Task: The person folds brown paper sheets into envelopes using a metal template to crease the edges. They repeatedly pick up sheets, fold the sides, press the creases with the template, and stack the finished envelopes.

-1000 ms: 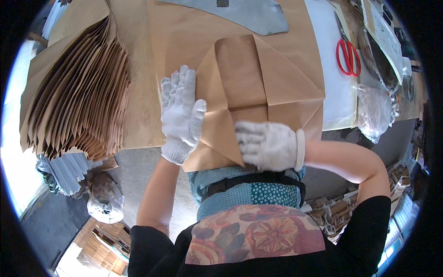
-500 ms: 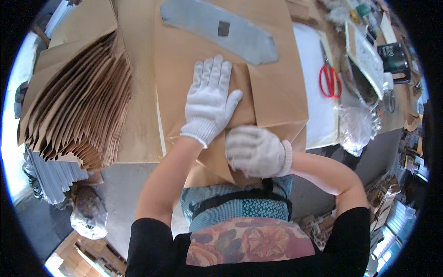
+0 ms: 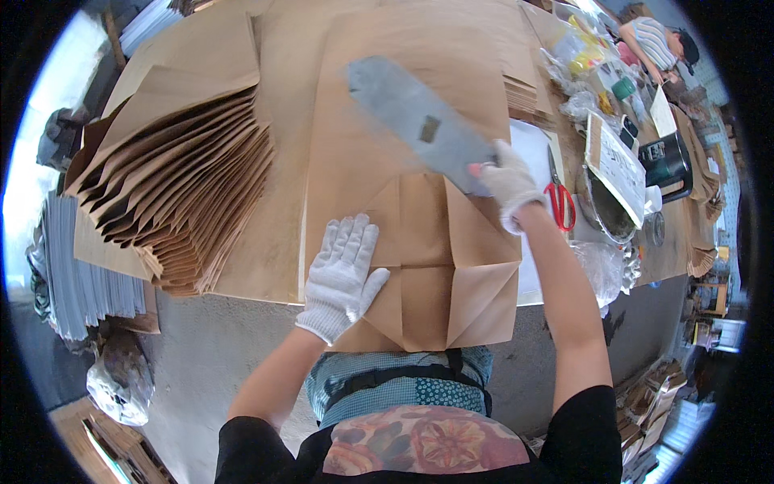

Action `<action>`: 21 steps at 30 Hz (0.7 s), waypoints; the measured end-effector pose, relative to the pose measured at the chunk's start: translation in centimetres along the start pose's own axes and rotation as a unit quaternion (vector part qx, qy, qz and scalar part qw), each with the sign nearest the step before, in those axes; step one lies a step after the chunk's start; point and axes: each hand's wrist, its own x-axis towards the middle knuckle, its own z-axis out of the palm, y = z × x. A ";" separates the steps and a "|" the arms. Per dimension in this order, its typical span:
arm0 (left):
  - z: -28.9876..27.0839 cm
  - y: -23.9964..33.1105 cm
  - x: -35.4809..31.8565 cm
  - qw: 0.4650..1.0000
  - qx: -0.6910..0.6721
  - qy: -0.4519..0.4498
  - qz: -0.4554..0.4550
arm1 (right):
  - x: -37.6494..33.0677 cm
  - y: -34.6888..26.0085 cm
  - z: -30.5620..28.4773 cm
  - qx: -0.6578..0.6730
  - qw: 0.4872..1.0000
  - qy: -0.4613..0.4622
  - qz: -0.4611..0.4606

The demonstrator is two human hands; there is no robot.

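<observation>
Evidently the left hand (image 3: 343,270) serves as a weight: it lies flat, palm down, near the left side of the folded part of the brown paper (image 3: 426,242), fingers together and thumb out, grasping nothing. Pressed there, close to the bench's (image 3: 282,258) near edge, it probably keeps the creases from lifting and the paper from sliding. That folded part sits at the middle of the near edge and juts out past it toward the apron (image 3: 403,375), which seems to put the folds within easy reach.

The right hand (image 3: 509,184) is clenched on the near right end of a long grey plate (image 3: 403,109). Held by one end, the plate slants away toward the far left, over the paper beyond the folds; it is blurred, so I cannot tell whether it touches the sheet. An end grip likely leaves its length free of the fingers.

Toward the bench's left edge, a fanned stack of pleated paper (image 3: 177,198) rests clear of the hands, presumably to leave the middle free. Just beside the right forearm, near the right edge, red-handled scissors (image 3: 560,207) lie with handles facing the person, handy to pick up. A dark mug (image 3: 667,165) stands farther right, well apart from the paper.
</observation>
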 end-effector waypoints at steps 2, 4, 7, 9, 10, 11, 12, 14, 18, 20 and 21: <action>-0.5 -0.6 -1.6 1.000 0.007 -0.001 -0.014 | -3.0 -1.6 -3.2 -0.016 0.999 0.046 -0.006; -0.8 -0.8 -3.5 1.000 0.009 0.006 -0.011 | -5.7 1.9 -5.5 0.200 0.977 0.051 -0.048; -1.5 -0.8 -5.1 0.996 -0.058 0.023 -0.059 | -8.3 6.8 -9.7 0.183 0.980 -0.078 0.017; -1.7 -1.1 -5.6 0.986 -0.130 0.030 -0.101 | -10.5 7.9 -8.7 0.157 0.985 -0.051 0.043; -1.8 -1.4 -5.9 0.978 -0.164 0.034 -0.123 | -11.4 7.2 -8.0 0.121 0.990 -0.047 0.059; -1.9 -2.0 -5.8 0.978 -0.167 0.074 -0.102 | -12.0 7.2 -6.8 0.114 0.991 -0.052 0.048; -2.1 -2.9 -5.4 0.979 -0.181 0.054 -0.079 | -12.4 7.3 -6.1 0.103 0.992 -0.054 0.039; -2.9 -4.9 -4.5 0.977 -0.211 0.019 -0.039 | -12.7 6.9 -4.7 0.086 0.993 -0.065 0.043; -4.0 -7.3 -2.6 0.979 -0.195 -0.015 0.060 | -12.0 5.0 -2.8 0.040 0.995 -0.061 0.065; -3.5 -7.9 -2.7 0.970 -0.229 0.008 0.083 | -12.0 5.6 -2.0 0.014 0.997 -0.047 0.062; -3.3 -8.3 -2.5 0.965 -0.241 0.009 0.097 | -12.3 5.7 -1.7 0.027 0.998 -0.031 0.044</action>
